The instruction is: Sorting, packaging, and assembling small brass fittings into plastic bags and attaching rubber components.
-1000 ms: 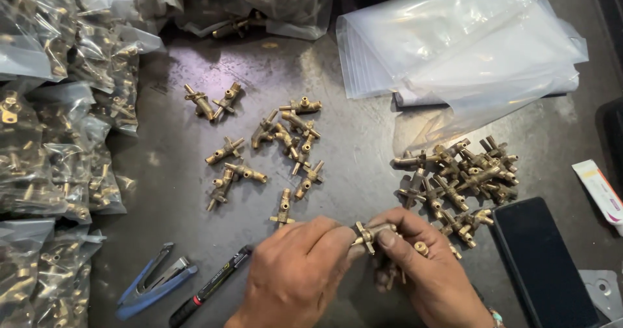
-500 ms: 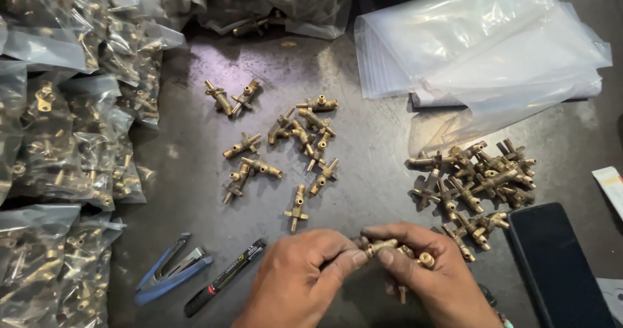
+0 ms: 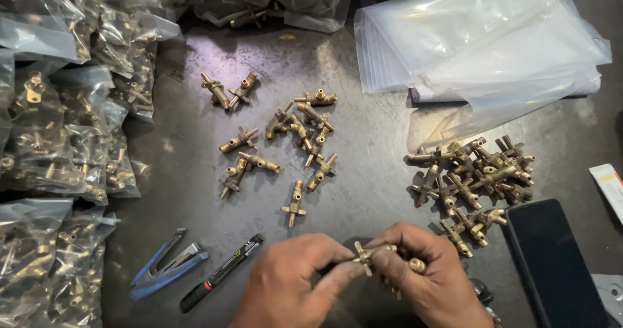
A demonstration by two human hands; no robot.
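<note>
While both hands, left hand and right hand, pinch one brass fitting, filled bags wait beside loose piles.

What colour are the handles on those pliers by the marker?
Blue handles on the pliers, seen in the head view.

Our left hand and right hand cut off at near edge. Brass fitting mostly buried under our fingers; further brass pieces in right palm too hidden to count. Bagged fittings run off left edge. Black phone clipped near right.
</note>
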